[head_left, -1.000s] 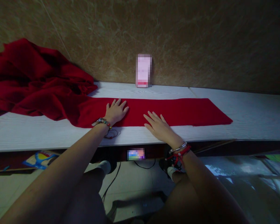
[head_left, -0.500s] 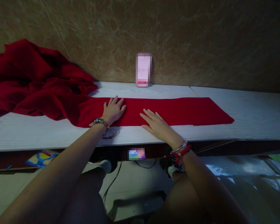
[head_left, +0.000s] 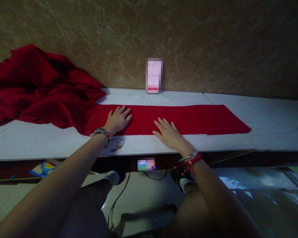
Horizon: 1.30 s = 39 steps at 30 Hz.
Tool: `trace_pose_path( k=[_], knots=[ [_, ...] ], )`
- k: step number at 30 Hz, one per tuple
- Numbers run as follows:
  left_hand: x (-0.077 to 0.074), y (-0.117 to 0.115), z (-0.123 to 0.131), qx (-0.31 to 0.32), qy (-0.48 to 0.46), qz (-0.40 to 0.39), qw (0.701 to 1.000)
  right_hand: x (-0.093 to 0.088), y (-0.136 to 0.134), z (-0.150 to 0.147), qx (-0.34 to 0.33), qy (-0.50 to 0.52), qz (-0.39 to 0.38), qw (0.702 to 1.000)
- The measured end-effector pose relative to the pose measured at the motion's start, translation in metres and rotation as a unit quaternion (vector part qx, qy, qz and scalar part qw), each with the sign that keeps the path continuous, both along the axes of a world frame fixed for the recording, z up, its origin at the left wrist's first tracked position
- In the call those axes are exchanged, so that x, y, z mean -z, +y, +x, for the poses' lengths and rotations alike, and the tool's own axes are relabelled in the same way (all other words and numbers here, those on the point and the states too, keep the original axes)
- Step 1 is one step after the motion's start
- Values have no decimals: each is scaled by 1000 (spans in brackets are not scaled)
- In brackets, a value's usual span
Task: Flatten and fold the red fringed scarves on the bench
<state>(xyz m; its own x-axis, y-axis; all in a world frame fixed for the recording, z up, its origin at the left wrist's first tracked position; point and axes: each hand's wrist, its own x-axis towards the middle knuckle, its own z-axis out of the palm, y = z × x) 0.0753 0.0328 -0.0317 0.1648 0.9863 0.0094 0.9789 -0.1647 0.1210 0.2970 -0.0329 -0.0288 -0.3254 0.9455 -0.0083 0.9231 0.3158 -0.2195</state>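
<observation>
A long red cloth (head_left: 196, 119) lies flat along a narrow white tabletop, its right end cut to a slanted point. On the left the same cloth bunches into a loose, creased heap (head_left: 44, 86) against the wall. My left hand (head_left: 118, 119) rests palm down on the flat stretch near the heap, fingers spread. My right hand (head_left: 169, 134) lies flat across the cloth's near edge, fingers apart. Neither hand grips the fabric. A beaded bracelet (head_left: 103, 132) circles my left wrist, and a silver bangle with red cord (head_left: 191, 160) is on my right.
A blurred pink phone-like object (head_left: 153, 76) leans on the brown marbled wall (head_left: 201, 43) behind the white tabletop (head_left: 270, 122). Below the front edge are a blurred lit screen (head_left: 146, 164), a blue and yellow packet (head_left: 45, 168) and a black cable (head_left: 119, 198).
My left hand has slid slightly left and toward me over the cloth. My right hand has shifted a little to the right. The cloth looks nearly the same.
</observation>
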Motion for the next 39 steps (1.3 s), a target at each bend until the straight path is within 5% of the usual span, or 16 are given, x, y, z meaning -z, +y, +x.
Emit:
trace_pose_path(
  k=[7, 12, 19, 29, 33, 39],
  knots=[
    [1, -7, -23, -18, 16, 8, 1000, 0, 9, -18, 42, 45, 50, 997],
    [1, -11, -35, -15, 31, 11, 999, 2, 12, -24, 21, 15, 14, 1000],
    [-1, -6, -34, -4, 31, -15, 999, -3, 5, -4, -3, 18, 16, 1000],
    [-2, -9, -39, 7, 41, -39, 998, 13, -2, 26, -21, 13, 70, 997],
    [-11, 12, -26, 44, 29, -36, 998, 3, -6, 29, -49, 8, 140, 989],
    [-25, 71, 20, 181, 61, -2, 981, -12, -28, 9, -103, -105, 165, 975]
  ],
)
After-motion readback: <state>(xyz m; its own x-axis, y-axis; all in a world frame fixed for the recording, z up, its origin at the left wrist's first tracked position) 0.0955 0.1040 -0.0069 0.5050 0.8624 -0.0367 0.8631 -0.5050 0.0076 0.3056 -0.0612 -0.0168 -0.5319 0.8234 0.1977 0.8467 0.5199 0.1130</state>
